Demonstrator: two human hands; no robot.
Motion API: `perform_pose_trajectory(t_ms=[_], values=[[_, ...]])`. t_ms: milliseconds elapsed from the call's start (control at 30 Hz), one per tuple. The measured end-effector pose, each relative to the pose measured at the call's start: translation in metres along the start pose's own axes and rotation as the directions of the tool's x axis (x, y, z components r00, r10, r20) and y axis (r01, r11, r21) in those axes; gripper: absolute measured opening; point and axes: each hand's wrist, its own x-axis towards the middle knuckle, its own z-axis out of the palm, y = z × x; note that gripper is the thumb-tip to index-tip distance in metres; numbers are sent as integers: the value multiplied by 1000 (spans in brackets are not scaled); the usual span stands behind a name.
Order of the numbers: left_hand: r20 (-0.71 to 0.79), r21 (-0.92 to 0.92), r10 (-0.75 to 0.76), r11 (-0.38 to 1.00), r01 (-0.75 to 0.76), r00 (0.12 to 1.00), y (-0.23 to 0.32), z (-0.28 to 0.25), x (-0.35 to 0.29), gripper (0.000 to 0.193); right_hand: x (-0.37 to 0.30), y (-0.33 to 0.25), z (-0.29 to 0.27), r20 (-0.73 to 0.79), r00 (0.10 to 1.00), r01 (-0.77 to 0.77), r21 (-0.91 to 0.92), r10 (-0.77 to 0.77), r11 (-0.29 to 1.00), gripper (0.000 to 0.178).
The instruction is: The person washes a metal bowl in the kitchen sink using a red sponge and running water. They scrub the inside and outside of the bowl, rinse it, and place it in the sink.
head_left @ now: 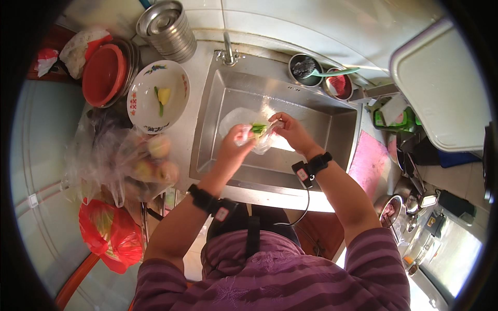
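Over the metal sink (316,168), both my hands hold a thin clear plastic bag (264,143). My left hand (237,139) pinches its left side, and my right hand (290,133) grips the gathered film on the right. Between them short green vegetable stalks (258,127) show at the bag's mouth; their exact kind is unclear. Behind my left hand a pale, round, see-through shape lies in the sink. On the counter to the left stands a white patterned bowl (139,98) with a yellow chunk (164,95) and a green stalk in it.
A tap (228,52) rises behind the sink. Stacked metal bowls (171,39), a red basin (104,75) and a clear bag of fruit (148,168) crowd the left. At the sink's back right sit two metal bowls, one holding a scrubber (305,67) and a green-handled brush. A pink cloth (367,160) lies right.
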Motion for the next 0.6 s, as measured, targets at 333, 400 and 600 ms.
perform_pose_trajectory(t_ms=[333,400,600], values=[[-48,448,311,856,-258,949,59,85,30,21,-94,-48,-31,-386,918,15,-209,-96,978,37],[9,528,332,800,-286,943,52,93,37,20,-111,-32,-50,-466,879,-102,-393,-103,914,48],[214,322,323,868,-379,922,73,112,27,21,-144,89,-102,-423,906,-299,-649,-5,700,78]])
